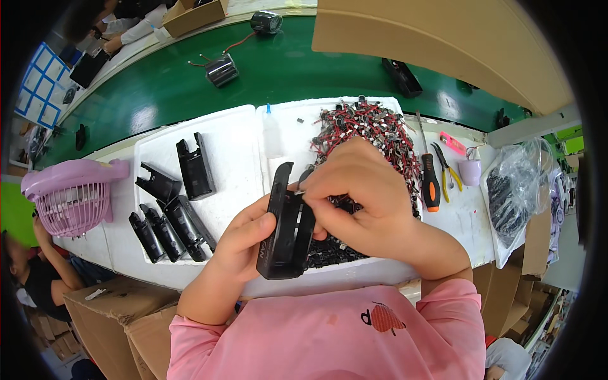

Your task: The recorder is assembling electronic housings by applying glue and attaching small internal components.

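In front of my chest, my left hand [240,239] is closed around a black plastic housing [285,244], which stands tilted with its hollow side toward the right. My right hand [364,190] pinches at the housing's upper inner edge; a small pale bit shows at the fingertips, too small to name. Behind and beneath my right hand spreads a heap of red and black wire leads [364,123] with small connectors. Small black parts [335,254] lie nearer to me, partly hidden by the hand. More black housings [196,168] rest on the white foam tray [237,133] at the left.
Right of the heap lie an orange-black screwdriver [430,183], yellow-handled pliers [448,171], a pink cutter [451,142] and a purple cup [470,170]. A purple fan [73,193] stands left. Beyond runs a green belt [285,76] carrying wired cylinders [221,69]. Cardboard [443,38] overhangs; co-workers sit left.
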### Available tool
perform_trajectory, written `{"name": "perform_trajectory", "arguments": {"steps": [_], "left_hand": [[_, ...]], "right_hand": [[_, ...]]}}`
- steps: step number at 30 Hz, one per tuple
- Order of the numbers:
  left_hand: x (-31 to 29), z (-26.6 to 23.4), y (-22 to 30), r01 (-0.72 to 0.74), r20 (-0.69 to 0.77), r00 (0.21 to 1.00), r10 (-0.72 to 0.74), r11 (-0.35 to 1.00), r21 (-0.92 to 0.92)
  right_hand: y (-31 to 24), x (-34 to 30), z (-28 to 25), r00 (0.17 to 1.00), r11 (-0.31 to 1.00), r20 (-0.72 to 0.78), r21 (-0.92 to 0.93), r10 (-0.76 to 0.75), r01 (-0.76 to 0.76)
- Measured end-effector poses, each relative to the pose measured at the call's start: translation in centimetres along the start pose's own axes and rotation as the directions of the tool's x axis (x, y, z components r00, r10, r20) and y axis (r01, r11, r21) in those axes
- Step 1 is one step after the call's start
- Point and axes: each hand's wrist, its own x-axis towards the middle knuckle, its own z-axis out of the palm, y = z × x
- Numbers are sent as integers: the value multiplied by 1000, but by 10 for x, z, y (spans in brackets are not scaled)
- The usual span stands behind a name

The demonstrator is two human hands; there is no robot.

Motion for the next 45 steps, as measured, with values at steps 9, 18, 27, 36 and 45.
{"name": "perform_trajectory", "arguments": {"steps": [9, 18, 27, 36, 45], "left_hand": [[2, -3, -4, 29, -3, 1000, -29, 999, -15], [2, -2, -4, 23, -44, 999, -21, 999, 49], [5, -1, -11, 6, -106, 994, 7, 993, 122], [5, -5, -7, 16, -115, 993, -19, 1000, -27], [8, 2, -6, -119, -257, 964, 72, 978, -170]], "right_hand": [[1, -3, 11, 996, 996, 31, -42, 84, -82], [0, -5, 11, 997, 990, 39, -126, 66, -61], [-2, -7, 18, 996, 972, 72, -235, 43, -25], [-1, -1, 11, 982, 967, 118, -227, 149, -119], [-21, 0, -1, 980, 954, 192, -278, -56, 109]]}}
